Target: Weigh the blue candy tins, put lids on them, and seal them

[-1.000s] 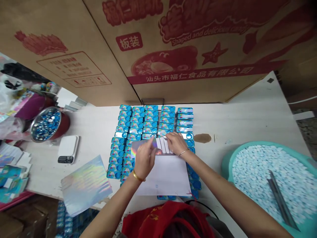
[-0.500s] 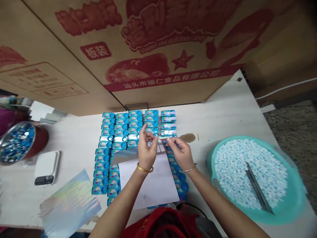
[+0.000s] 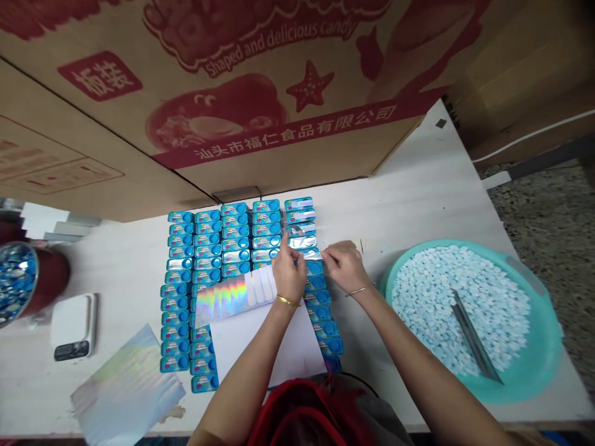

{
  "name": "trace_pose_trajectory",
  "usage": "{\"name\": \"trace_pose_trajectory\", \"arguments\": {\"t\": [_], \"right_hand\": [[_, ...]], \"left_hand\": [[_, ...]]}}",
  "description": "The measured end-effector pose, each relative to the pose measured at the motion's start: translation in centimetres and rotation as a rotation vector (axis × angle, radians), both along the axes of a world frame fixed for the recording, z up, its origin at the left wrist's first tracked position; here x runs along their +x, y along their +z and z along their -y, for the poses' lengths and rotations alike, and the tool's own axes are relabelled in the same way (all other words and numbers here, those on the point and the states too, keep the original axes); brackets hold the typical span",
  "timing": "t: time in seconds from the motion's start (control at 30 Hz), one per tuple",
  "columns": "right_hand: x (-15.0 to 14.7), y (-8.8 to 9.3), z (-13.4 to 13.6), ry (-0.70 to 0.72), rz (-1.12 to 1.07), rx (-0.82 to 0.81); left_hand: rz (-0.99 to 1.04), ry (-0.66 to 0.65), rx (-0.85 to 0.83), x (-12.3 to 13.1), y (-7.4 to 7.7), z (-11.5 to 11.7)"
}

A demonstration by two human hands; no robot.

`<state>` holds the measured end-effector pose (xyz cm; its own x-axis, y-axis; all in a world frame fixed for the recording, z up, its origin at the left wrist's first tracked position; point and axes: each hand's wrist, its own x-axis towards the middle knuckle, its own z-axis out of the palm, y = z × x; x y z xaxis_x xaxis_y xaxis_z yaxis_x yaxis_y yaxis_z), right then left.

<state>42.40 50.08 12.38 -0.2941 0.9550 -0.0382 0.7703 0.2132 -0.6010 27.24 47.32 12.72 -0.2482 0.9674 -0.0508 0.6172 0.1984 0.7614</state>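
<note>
Shiny strip point(image 3: 311, 254) lies over the blue tins point(image 3: 317, 284), right hand point(image 3: 345, 263) pinching one end, seemingly for alignment; left hand point(image 3: 289, 274), index extended, beside the other, grip unclear.

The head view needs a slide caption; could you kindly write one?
Left hand and right hand at a shiny strip among rows of blue packs, teal tub alongside.

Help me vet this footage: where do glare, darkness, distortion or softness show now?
In the head view, rainbow glare streaks the holographic sticker sheet, with paler sheen on the loose holographic sheet; the head view darkens at upper right, and skews the printed carton, likely from a wide lens; in that head view, lettering on the blue tins looks soft.
</note>
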Motion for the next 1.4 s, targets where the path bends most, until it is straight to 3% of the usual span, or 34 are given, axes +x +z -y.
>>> {"name": "trace_pose_trajectory", "arguments": {"t": [0.3, 0.4, 0.57, 0.73, 0.83, 0.93, 1.07, 1.23, 1.4], "right_hand": [[-0.1, -1.7, 0.1, -0.013, 0.070, -0.004], [-0.2, -2.9, 0.4, -0.058, -0.006, -0.025], [-0.3, -5.2, 1.2, -0.265, -0.247, -0.109], [-0.2, -6.9, 1.2, -0.249, -0.243, -0.168], [0.0, -5.8, 1.3, -0.329, -0.307, -0.159], [0.0, -3.1, 2.2, -0.470, -0.559, -0.161], [-0.9, 0.1, 3.8, -0.512, -0.799, -0.332], [-1.4, 0.4, 4.5, -0.550, -0.858, -0.410], [0.1, -0.2, 4.0, -0.493, -0.708, -0.304]], "left_hand": [[-0.181, 0.039, -0.024, 0.7, -0.8, -0.1], [-0.221, 0.045, -0.052, 0.8, -0.8, -0.1], [-0.270, 0.111, -0.129, 1.0, -0.6, -0.4], [-0.207, 0.149, -0.122, 0.5, -1.0, -0.6], [-0.038, 0.163, 0.041, -0.3, -0.1, -0.4], [0.176, 0.109, 0.177, -0.8, 2.0, 0.0], [0.497, 0.111, 0.098, -0.5, 3.4, 0.7], [0.633, 0.246, -0.069, 0.2, 1.6, 1.9], [0.392, 0.239, -0.009, 0.7, 0.0, 2.4]]}}
